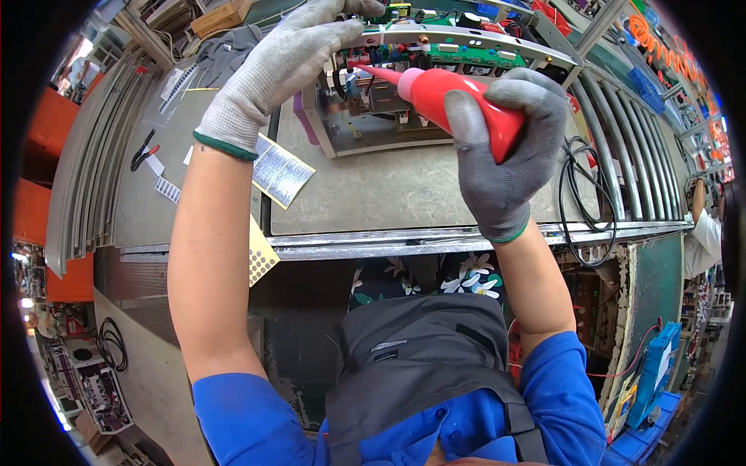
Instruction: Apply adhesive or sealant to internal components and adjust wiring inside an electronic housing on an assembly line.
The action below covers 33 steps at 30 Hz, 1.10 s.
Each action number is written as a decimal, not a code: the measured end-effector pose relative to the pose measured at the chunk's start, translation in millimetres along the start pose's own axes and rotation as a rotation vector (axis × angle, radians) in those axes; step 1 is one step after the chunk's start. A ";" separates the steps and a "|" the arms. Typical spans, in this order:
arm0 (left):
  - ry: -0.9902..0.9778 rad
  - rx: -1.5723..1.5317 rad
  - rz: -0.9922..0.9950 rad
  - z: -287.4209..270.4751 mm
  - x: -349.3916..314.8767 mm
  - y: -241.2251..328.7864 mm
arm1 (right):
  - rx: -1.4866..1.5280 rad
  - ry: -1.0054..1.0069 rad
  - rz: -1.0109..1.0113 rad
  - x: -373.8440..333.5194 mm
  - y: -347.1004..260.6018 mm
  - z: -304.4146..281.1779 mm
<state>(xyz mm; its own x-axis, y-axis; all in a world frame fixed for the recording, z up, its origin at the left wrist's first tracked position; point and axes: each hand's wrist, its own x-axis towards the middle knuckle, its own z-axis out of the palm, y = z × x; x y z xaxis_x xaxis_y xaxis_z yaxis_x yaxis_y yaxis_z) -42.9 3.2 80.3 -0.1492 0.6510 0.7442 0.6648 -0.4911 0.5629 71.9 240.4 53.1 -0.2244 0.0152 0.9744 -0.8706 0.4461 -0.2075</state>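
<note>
My right hand [517, 147], in a grey coated glove, is wrapped round a red squeeze bottle [458, 97]. The bottle is tilted, its long thin nozzle pointing left into an electronics chassis [365, 147] with a metal frame and green circuit boards [466, 58]. Close to the nozzle tip are wires and small parts, too small to name. My left hand [291, 58], gloved in white and grey, reaches over the chassis's left end. Its thumb and fingers are stretched out and apart near the top metal rail [474, 39]; whether they press on it is unclear.
The chassis stands on a grey worktable [373, 198]. A label sheet [284, 172], a dotted yellow sheet [263, 256] and black-and-red cutters [144, 151] lie at left, beside stacked metal strips [116, 155]. At right are metal rollers [633, 147] and a looped black cable [587, 194].
</note>
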 end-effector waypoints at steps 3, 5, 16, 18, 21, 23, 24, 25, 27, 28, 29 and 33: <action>0.033 0.002 -0.019 2.8 -2.9 4.6 | -0.002 0.024 0.001 -3.2 -0.7 3.2; 0.033 0.004 -0.030 3.3 -3.0 8.5 | -0.015 0.019 -0.022 -3.9 0.1 5.1; 0.434 0.019 -0.671 21.1 8.5 33.2 | -0.015 -0.001 -0.093 -0.5 -1.4 21.3; 0.441 0.024 -0.712 20.8 8.1 29.2 | -0.039 -0.010 -0.114 0.3 -1.8 20.9; 0.138 0.047 -0.193 5.1 -10.8 21.8 | -0.079 -0.053 -0.154 3.3 -17.4 23.7; 0.312 -0.033 -0.445 15.8 -0.8 27.7 | -0.099 -0.057 -0.160 3.7 -17.4 19.3; 0.482 -0.107 -0.708 19.9 5.3 32.0 | -0.107 -0.064 -0.166 3.0 -17.1 17.8; 0.488 -0.105 -0.702 19.6 6.3 36.0 | -0.090 -0.071 -0.158 0.9 -17.2 19.5; 0.454 -0.043 -0.731 19.2 7.8 41.3 | -0.074 -0.082 -0.156 3.0 -19.6 19.7; 0.461 -0.041 -0.730 18.6 6.2 43.6 | -0.109 -0.125 -0.196 6.3 -23.9 19.9; 0.457 -0.009 -0.730 17.9 5.4 45.4 | -0.145 -0.168 -0.235 9.9 -27.3 20.2; 0.389 0.264 -0.693 23.5 9.4 48.8 | -0.011 -0.172 -0.080 20.0 -19.6 3.8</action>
<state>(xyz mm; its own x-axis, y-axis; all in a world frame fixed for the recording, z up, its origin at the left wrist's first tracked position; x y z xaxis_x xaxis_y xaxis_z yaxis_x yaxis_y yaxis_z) 5.4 -1.0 106.3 -0.7973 0.4854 0.3587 0.4717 0.1304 0.8721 82.8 228.6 76.3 -0.2270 -0.1739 0.9582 -0.8839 0.4499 -0.1278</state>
